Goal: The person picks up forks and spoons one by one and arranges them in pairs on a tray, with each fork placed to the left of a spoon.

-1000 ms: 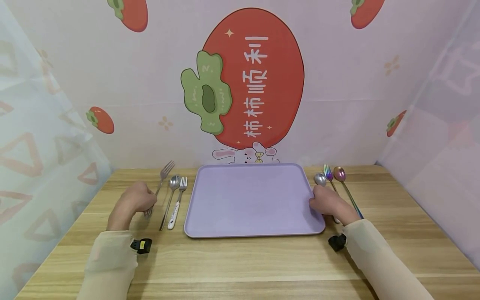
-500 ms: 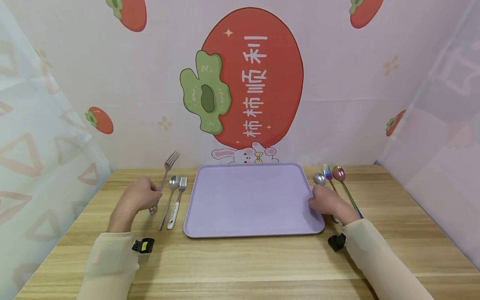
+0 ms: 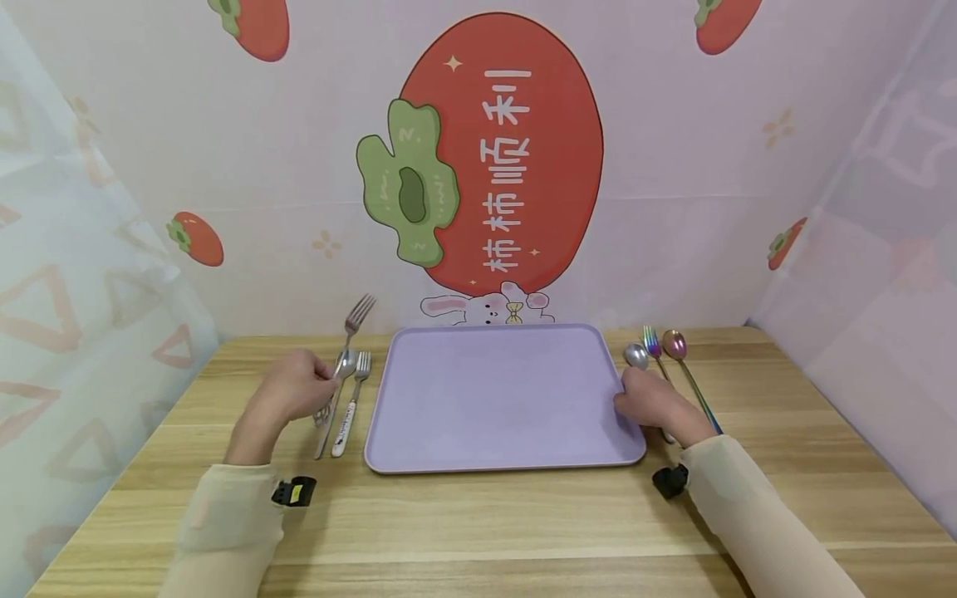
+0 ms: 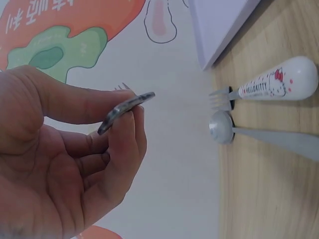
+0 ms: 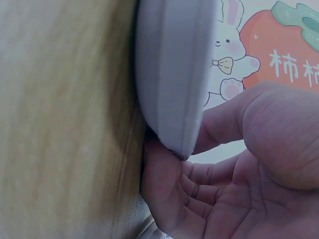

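Observation:
In the head view my left hand point(image 3: 294, 386) pinches a metal fork point(image 3: 360, 315) by its handle, tines pointing up and away, above a silver spoon point(image 3: 323, 440). The left wrist view shows the thumb and fingers on the fork's patterned handle end point(image 4: 124, 110). Beside the spoon lies a fork with a white Hello Kitty handle point(image 4: 286, 82). My right hand point(image 3: 649, 400) grips the right edge of a lilac rectangular tray point(image 3: 493, 399). Seen from the right wrist, the thumb lies on one side of the tray rim point(image 5: 174, 74) and the fingers on the other.
Right of the tray lie a silver spoon point(image 3: 636, 356), partly hidden by the right hand, a rainbow fork point(image 3: 652, 342) and a rainbow spoon point(image 3: 676, 345). A printed cloth backdrop point(image 3: 299, 166) rises behind the wooden table point(image 3: 463, 531).
My left hand has raised the fork and carried it to the right, from the left of the silver spoon to above it. The right hand keeps its place on the tray edge.

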`<action>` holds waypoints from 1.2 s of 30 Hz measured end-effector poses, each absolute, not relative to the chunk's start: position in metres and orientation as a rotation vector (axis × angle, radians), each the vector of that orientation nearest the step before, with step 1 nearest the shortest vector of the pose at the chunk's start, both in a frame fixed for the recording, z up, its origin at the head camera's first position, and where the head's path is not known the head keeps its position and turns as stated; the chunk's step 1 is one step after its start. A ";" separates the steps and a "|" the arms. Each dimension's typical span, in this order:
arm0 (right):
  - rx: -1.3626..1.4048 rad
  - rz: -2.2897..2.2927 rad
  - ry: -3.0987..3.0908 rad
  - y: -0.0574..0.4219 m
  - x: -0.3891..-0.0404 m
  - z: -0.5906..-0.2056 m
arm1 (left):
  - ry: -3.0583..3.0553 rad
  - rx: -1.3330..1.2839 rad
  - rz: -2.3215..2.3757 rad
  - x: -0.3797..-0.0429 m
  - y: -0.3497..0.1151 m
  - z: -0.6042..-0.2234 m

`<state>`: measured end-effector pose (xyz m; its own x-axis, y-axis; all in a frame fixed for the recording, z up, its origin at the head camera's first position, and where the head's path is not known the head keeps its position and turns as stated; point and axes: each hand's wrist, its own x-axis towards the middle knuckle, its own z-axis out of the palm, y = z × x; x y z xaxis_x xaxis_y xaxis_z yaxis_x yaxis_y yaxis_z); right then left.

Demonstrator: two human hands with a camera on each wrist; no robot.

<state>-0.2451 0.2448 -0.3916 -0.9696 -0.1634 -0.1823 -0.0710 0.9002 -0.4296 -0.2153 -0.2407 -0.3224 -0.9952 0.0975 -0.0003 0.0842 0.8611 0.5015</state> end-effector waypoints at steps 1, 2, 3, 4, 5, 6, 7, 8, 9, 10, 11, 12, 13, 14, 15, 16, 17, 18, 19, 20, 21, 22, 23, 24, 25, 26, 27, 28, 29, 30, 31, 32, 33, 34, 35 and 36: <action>-0.183 -0.629 2.854 0.245 -0.245 -0.392 | 3.004 0.160 0.815 -0.216 -0.239 -0.323; -0.180 -0.627 2.855 0.245 -0.245 -0.392 | 3.000 0.170 0.824 -0.216 -0.238 -0.323; -0.183 -0.625 2.857 0.245 -0.245 -0.392 | 2.989 0.174 0.838 -0.216 -0.236 -0.324; -0.182 -0.624 2.857 0.245 -0.245 -0.391 | 2.977 0.170 0.851 -0.216 -0.235 -0.324; -0.190 -0.623 2.860 0.245 -0.245 -0.391 | 2.966 0.168 0.865 -0.216 -0.233 -0.324; -0.188 -0.625 2.860 0.244 -0.245 -0.391 | 2.959 0.167 0.872 -0.216 -0.232 -0.324; -0.183 -0.626 2.858 0.244 -0.245 -0.391 | 2.955 0.168 0.876 -0.216 -0.231 -0.325; -0.175 -0.628 2.856 0.244 -0.245 -0.391 | 2.950 0.167 0.884 -0.215 -0.229 -0.325; -0.180 -0.629 2.856 0.244 -0.245 -0.391 | 2.950 0.171 0.889 -0.215 -0.228 -0.325; -0.181 -0.631 2.857 0.244 -0.245 -0.390 | 2.954 0.178 0.888 -0.215 -0.227 -0.326; -0.181 -0.632 2.857 0.244 -0.245 -0.391 | 2.958 0.190 0.889 -0.215 -0.226 -0.326; -0.174 -0.635 2.854 0.244 -0.245 -0.391 | 2.962 0.201 0.890 -0.215 -0.224 -0.327; -0.176 -0.636 2.854 0.244 -0.245 -0.391 | 2.964 0.211 0.892 -0.215 -0.223 -0.327; -0.177 -0.636 2.854 0.244 -0.245 -0.391 | 2.965 0.218 0.897 -0.215 -0.222 -0.328; -0.178 -0.635 2.855 0.244 -0.245 -0.391 | 2.966 0.226 0.900 -0.216 -0.220 -0.328; -0.170 -0.635 2.854 0.244 -0.245 -0.391 | 2.964 0.230 0.904 -0.216 -0.219 -0.329; -0.169 -0.636 2.854 0.244 -0.245 -0.391 | 2.961 0.233 0.907 -0.216 -0.218 -0.329; -0.172 -0.637 2.856 0.244 -0.245 -0.390 | 2.956 0.233 0.911 -0.216 -0.216 -0.330; -0.174 -0.638 2.856 0.244 -0.244 -0.390 | 2.952 0.234 0.912 -0.216 -0.215 -0.330; -0.173 -0.638 2.858 0.244 -0.244 -0.390 | 2.945 0.235 0.918 -0.216 -0.214 -0.331; -0.172 -0.638 2.860 0.244 -0.244 -0.390 | 2.942 0.241 0.919 -0.216 -0.212 -0.331; -0.173 -0.640 2.860 0.244 -0.244 -0.389 | 2.939 0.244 0.917 -0.216 -0.211 -0.332; -0.175 -0.640 2.861 0.244 -0.244 -0.389 | 2.934 0.247 0.921 -0.216 -0.210 -0.333; -0.173 -0.639 2.860 0.243 -0.244 -0.389 | 2.930 0.246 0.924 -0.216 -0.209 -0.334; -0.172 -0.638 2.861 0.243 -0.244 -0.389 | 2.926 0.246 0.926 -0.216 -0.208 -0.334; -0.171 -0.639 2.859 0.243 -0.244 -0.389 | 2.923 0.242 0.927 -0.216 -0.206 -0.335; -0.171 -0.640 2.857 0.243 -0.244 -0.388 | 2.925 0.243 0.923 -0.216 -0.205 -0.335; -0.172 -0.639 2.856 0.243 -0.244 -0.388 | 2.925 0.241 0.920 -0.217 -0.204 -0.335; -0.170 -0.639 2.855 0.243 -0.244 -0.388 | 2.925 0.240 0.920 -0.217 -0.203 -0.336; -0.168 -0.639 2.854 0.243 -0.244 -0.388 | 2.928 0.241 0.914 -0.217 -0.203 -0.336; -0.165 -0.641 2.851 0.243 -0.244 -0.389 | 2.928 0.241 0.913 -0.217 -0.202 -0.337; -0.161 -0.642 2.848 0.243 -0.244 -0.389 | 2.928 0.239 0.914 -0.218 -0.201 -0.337; -0.160 -0.643 2.846 0.243 -0.244 -0.389 | 2.929 0.239 0.915 -0.218 -0.200 -0.337; -0.154 -0.646 2.841 0.243 -0.244 -0.389 | 2.925 0.234 0.919 -0.218 -0.200 -0.338; -0.150 -0.651 2.836 0.243 -0.244 -0.389 | 2.923 0.229 0.924 -0.218 -0.199 -0.338; -0.145 -0.655 2.832 0.243 -0.244 -0.389 | 2.921 0.221 0.926 -0.218 -0.198 -0.338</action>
